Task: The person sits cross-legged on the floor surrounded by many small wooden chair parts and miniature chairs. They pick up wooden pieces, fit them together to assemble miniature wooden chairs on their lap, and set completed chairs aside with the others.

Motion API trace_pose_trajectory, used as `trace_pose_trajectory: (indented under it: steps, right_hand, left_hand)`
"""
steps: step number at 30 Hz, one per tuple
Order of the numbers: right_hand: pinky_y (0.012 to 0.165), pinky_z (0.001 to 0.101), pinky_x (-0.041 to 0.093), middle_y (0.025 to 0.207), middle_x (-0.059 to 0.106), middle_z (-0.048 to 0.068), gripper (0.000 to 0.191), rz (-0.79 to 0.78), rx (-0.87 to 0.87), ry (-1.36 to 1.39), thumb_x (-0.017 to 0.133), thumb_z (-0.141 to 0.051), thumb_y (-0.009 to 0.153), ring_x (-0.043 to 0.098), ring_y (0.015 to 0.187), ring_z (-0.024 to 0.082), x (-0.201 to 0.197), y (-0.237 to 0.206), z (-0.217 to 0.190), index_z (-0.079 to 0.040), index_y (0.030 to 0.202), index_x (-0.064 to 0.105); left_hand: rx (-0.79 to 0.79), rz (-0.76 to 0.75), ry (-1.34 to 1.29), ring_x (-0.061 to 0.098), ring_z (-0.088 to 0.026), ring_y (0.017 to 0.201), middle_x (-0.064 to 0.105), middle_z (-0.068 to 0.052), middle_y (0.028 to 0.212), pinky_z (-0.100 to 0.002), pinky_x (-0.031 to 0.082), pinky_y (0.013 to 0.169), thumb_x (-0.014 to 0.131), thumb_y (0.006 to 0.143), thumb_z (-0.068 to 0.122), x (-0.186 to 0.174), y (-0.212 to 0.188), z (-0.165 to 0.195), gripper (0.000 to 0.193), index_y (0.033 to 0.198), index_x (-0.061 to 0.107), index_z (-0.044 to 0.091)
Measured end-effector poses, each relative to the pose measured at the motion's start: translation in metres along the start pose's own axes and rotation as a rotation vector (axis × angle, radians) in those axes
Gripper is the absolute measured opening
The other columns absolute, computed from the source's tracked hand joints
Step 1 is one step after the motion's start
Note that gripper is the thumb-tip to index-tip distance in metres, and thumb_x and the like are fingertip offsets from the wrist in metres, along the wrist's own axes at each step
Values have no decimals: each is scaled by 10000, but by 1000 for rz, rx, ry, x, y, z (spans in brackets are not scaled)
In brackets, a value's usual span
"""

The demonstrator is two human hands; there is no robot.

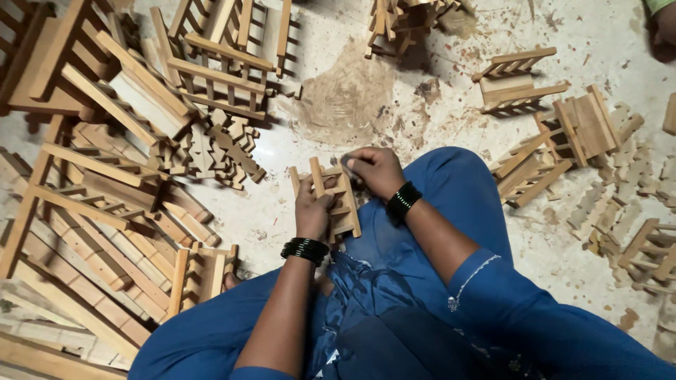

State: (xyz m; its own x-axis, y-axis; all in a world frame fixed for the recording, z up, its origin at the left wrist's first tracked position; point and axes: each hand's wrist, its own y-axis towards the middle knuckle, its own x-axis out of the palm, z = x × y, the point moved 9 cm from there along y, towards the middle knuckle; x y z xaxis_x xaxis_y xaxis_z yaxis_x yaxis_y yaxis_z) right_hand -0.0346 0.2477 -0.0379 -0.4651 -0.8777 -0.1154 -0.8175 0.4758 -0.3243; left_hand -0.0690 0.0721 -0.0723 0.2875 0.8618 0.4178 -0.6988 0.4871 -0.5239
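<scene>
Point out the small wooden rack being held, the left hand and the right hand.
small wooden rack [343, 204]: head view, on a lower slat.
left hand [313, 211]: head view, back of the hand.
right hand [377, 171]: head view, on the knuckles.

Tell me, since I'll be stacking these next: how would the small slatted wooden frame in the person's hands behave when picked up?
The wooden frame looks stiff, being built of rigid strips. It is probably light: the left hand alone grips it easily. Its thin slats and joints may be fragile if squeezed or dropped. The right hand touches its top.

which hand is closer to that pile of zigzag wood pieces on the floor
Left. The left hand sits just right of the zigzag pile; the right hand is farther right, beyond the small frame.
</scene>
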Motion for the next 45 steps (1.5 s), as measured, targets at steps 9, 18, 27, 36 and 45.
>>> trace_pose_trajectory:
  steps: [9, 18, 27, 36, 45]
  right_hand:
    - [563, 307, 514, 684, 692, 87, 189, 132, -344, -682, 794, -151, 836, 640, 590, 142, 10, -26, -42, -29, 751, 677]
    - [527, 318, 517, 679, 719, 79, 184, 242, -193, -525, 773, -175, 859, 667, 553, 136, -4, -5, -37, -49, 794, 655]
    - [562, 366, 517, 704, 698, 120, 225, -117, -271, -834, 799, -205, 833, 679, 618, 238, 14, -64, -24, -43, 757, 662]
    - [713, 427, 543, 898, 667, 89, 97, 113, -824, -944, 708, -113, 864, 654, 871, 299, 32, -31, -85, -114, 958, 731]
    - [667, 442, 521, 854, 620, 84, 146, -255, -669, -1084, 620, -144, 886, 633, 823, 289, 43, -126, -39, -124, 976, 733]
  left_hand:
    - [113, 17, -29, 715, -169, 986, 703, -118, 1257, -317, 623, 796, 513, 992, 42, 4, 3, -16, 430, 1420, 474, 33]
    - [121, 5, -46, 718, -159, 966, 716, -92, 1214, -320, 625, 793, 522, 979, 25, 8, 5, -6, 419, 1397, 515, 25]
    - [221, 102, -59, 711, -172, 937, 702, -71, 1095, -327, 637, 807, 572, 1007, 87, -8, 27, -19, 255, 1247, 589, 1]
    - [169, 146, -58, 696, -141, 834, 711, -79, 1036, -309, 623, 729, 534, 1025, 186, -25, 38, -19, 234, 1141, 637, 10]
    - [100, 129, -119, 738, -214, 841, 736, -129, 1034, -373, 667, 736, 546, 1047, 176, -15, 31, -9, 240, 1129, 644, -28]
